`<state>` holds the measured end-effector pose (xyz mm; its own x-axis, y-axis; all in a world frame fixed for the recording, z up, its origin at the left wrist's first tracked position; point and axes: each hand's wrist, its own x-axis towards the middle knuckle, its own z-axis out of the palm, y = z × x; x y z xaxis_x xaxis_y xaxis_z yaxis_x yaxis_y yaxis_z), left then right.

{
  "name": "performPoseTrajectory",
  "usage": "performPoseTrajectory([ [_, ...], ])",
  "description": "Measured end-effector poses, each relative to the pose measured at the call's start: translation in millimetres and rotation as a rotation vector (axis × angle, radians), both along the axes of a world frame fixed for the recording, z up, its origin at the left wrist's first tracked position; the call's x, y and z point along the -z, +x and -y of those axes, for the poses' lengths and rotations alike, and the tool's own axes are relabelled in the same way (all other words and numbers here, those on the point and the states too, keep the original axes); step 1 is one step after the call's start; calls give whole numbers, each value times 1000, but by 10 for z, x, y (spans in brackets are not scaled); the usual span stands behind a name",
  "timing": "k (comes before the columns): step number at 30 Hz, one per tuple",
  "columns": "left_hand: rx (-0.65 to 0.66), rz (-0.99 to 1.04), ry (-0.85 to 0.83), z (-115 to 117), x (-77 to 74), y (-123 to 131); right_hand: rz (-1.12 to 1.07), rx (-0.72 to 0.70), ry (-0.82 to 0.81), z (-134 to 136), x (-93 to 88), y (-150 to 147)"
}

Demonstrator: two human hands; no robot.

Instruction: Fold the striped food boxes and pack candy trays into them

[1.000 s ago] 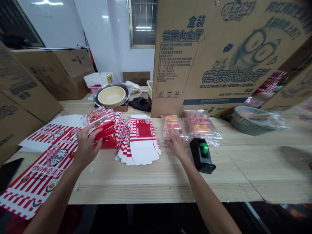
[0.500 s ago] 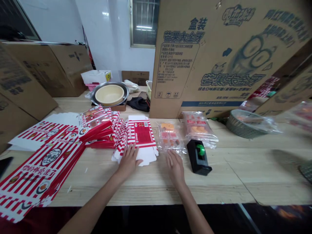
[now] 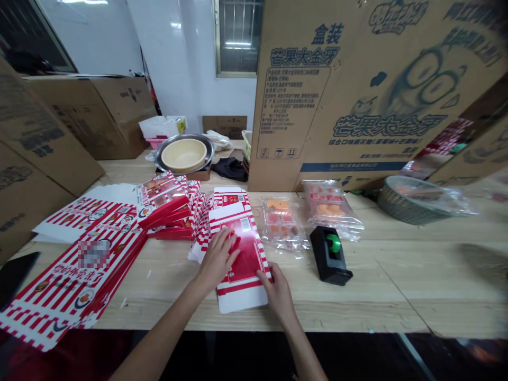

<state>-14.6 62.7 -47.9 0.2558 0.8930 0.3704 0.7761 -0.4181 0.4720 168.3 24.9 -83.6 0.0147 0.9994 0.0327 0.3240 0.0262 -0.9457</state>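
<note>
A red-and-white striped flat box (image 3: 248, 256) lies towards me from the stack of flat boxes (image 3: 227, 199), partly overlapping it. My left hand (image 3: 216, 260) rests on the upper left of this box, fingers stretched over its red panel. At the right edge my right hand (image 3: 278, 292) grips the box, thumb on top and the other fingers partly hidden. Just right of the box is a clear bag of orange and red sweets (image 3: 282, 222). A black tape dispenser (image 3: 330, 259) with a green core stands farther right.
Folded red boxes (image 3: 164, 203) are piled left of the stack. Long striped sheets (image 3: 75, 264) cover the left side. More bagged sweets (image 3: 329, 206) lie before a tall carton (image 3: 293, 116). A grey-green basket (image 3: 413, 206) sits right; a cream bowl (image 3: 184, 155) is behind.
A flat box has come off the stack towards me. My right hand has moved from beside the sweets bag onto its right edge; my left hand now lies on its panel.
</note>
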Motion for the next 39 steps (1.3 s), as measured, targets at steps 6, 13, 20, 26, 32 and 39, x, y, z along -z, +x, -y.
performPoseTrajectory([
  [6,-143,105,-174,-239,-160,81,-168,-228,-138,532,-114,212],
  [13,-323,150,-356,-92,-196,-16,-134,-305,-201,612,-7,322],
  [20,-371,226,-441,-44,-166,-186,-136,-311,-208,642,-4,263],
  [26,-200,268,-626,28,-253,-298,-75,-320,-179,645,-98,294],
  [32,-31,253,-787,178,-507,-304,8,-425,-212,698,-260,218],
  [39,282,236,-952,433,-863,-151,-427,-699,-346,560,-640,53],
])
